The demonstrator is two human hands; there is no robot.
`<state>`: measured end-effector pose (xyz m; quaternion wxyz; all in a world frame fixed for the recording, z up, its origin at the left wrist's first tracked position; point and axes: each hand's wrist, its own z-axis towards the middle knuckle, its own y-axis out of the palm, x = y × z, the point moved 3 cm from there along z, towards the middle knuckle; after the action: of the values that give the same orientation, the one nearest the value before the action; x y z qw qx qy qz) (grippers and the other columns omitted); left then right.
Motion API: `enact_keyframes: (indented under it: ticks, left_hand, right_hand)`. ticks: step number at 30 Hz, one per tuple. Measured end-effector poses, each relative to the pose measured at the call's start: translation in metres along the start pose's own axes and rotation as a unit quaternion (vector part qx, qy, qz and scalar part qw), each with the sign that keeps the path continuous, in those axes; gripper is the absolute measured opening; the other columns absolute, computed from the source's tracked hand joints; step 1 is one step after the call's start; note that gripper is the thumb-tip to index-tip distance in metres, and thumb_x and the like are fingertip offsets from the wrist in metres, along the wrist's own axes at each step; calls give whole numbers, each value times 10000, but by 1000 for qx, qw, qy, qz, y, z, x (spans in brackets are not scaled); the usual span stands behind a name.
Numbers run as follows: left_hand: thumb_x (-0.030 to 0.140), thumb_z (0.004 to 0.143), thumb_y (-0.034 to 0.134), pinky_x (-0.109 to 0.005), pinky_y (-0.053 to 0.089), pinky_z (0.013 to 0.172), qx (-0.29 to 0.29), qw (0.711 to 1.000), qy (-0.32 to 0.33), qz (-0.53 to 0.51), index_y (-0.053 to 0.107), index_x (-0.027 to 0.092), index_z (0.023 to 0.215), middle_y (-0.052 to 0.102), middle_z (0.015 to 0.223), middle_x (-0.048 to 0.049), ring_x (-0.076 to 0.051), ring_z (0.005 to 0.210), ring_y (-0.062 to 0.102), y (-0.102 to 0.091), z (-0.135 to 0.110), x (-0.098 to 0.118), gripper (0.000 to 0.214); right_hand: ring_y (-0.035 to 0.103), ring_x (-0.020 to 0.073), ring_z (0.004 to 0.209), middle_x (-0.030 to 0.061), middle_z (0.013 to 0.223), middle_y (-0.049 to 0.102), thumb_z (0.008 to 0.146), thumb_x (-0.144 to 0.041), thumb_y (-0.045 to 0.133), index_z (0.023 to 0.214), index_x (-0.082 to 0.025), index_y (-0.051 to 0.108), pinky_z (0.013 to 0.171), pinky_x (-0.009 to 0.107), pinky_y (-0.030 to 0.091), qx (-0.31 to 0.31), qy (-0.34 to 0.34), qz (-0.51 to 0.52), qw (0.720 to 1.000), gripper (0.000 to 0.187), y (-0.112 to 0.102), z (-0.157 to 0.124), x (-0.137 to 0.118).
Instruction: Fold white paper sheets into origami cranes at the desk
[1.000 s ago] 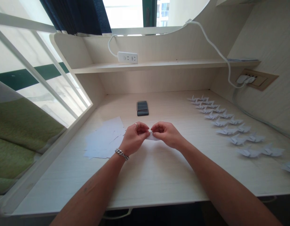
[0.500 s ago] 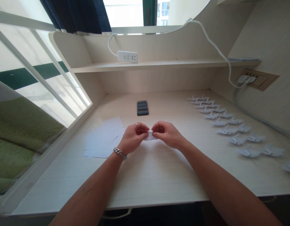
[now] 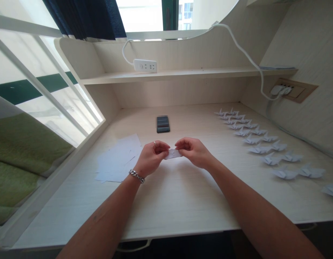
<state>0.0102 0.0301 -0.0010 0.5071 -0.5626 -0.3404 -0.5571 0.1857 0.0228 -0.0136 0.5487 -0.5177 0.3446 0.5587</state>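
Farther apart now, left hand [image 3: 149,158] and right hand [image 3: 196,153] pinch paper [image 3: 173,154] (perhaps folded; my feed's blurry), baring its workable middle.

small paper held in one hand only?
No, the left hand and the right hand each grip one end of the small paper.

From close above the desk [image 3: 166,201], the head view looks forward and down.

Matt, creased paper piece [image 3: 173,154], smooth wood-grained desktop [image 3: 188,205], glossy metal bracelet [image 3: 136,176], matt cloth curtain [image 3: 94,19].
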Motion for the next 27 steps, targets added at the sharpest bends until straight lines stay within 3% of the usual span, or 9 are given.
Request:
enact_keyframes:
  ticks: [3, 6, 9, 11, 14, 18, 22, 27]
  left_hand:
    - [172, 688, 696, -292, 556, 678, 24, 1000, 5, 11, 677, 125, 825, 720, 771, -54, -165, 711, 675, -3, 1, -2, 146]
    - [177, 706, 684, -318, 574, 713, 60, 998, 6, 10, 679, 119, 868, 737, 835, -78, -187, 758, 695, -5, 2, -7, 172]
    - [167, 729, 658, -336, 581, 754, 88, 995, 18, 29, 678, 120, 908, 743, 877, -90, -199, 797, 706, -5, 2, -9, 186]
    - [173, 745, 650, -342, 576, 788, 90, 994, 34, 55, 680, 125, 914, 745, 895, -93, -204, 825, 709, -3, 1, -8, 178]
    - [235, 765, 671, -349, 565, 842, 72, 994, 46, 67, 675, 125, 971, 742, 978, -113, -219, 903, 706, 2, -2, -3, 234]
    - [327, 821, 635, -344, 557, 849, 38, 992, 62, 105, 681, 143, 1056, 735, 1041, -109, -223, 940, 696, 7, -7, 5, 302]
    - [314, 875, 560, -344, 543, 858, 17, 983, 94, 154, 686, 190, 1099, 734, 1050, -74, -206, 934, 689, 7, -8, 2, 286]
    - [249, 841, 587, -329, 536, 864, -12, 987, 99, 127, 667, 178, 1108, 719, 1090, -85, -197, 969, 680, 9, -6, -3, 288]
  right_hand:
    - [667, 175, 818, 61, 886, 713, 733, -86, 533, 919, -166, 657, 769, 314, 520, 81, -45, -68, 993, 237, -4, -2, -5]
    - [642, 174, 779, 60, 891, 707, 777, -148, 564, 866, -177, 698, 734, 306, 510, 185, -110, -183, 959, 163, -4, -8, -16]
    - [628, 168, 719, 48, 824, 709, 797, -188, 590, 872, -192, 732, 707, 301, 501, 155, -126, -216, 956, 160, 8, -11, -19]
    - [644, 176, 764, 56, 895, 723, 810, -201, 590, 939, -204, 739, 741, 308, 506, 119, -104, -203, 966, 197, 16, -10, -16]
    - [662, 190, 835, 63, 976, 728, 827, -252, 592, 979, -209, 737, 768, 315, 517, 89, -57, -139, 985, 214, 21, -8, -10]
    - [666, 210, 868, 62, 918, 738, 844, -379, 589, 919, -185, 742, 804, 339, 511, 56, -14, -24, 998, 258, 21, -4, -6]
    - [667, 220, 872, 87, 897, 736, 755, -421, 685, 925, -143, 732, 807, 347, 512, 68, 37, 76, 994, 329, 18, -2, 1]
    - [648, 181, 739, 74, 825, 721, 682, -356, 719, 874, -139, 718, 675, 310, 508, 96, 94, 68, 989, 290, 13, 1, 9]
